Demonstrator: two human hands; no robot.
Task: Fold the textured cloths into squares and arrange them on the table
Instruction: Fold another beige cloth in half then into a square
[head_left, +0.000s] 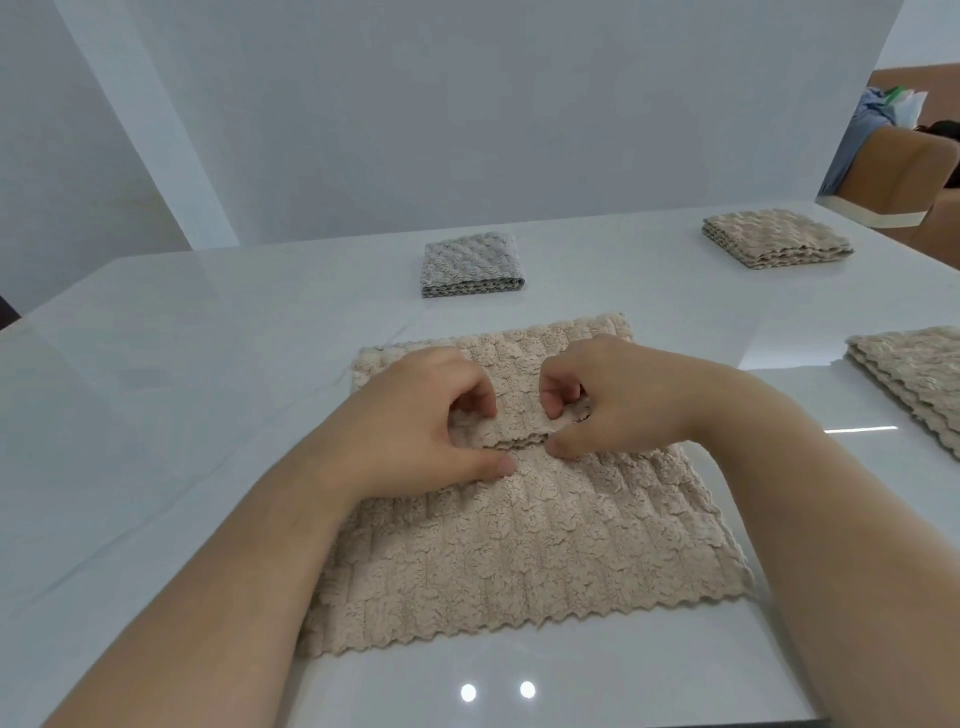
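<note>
Pinching raised fold of cloth (519, 545) w/ L hand (415, 421) & R hand (608, 400), fingers curled, thumbs below. Spread near-centre on tabletop (208, 364). Far centre: grey square (470, 265). Far right: beige square (774, 239). Right edge: beige stack (914, 379).

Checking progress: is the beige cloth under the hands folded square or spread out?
Mid-fold, not square: the beige cloth lies mostly flat; left hand and right hand pinch a layered edge across its middle.
</note>
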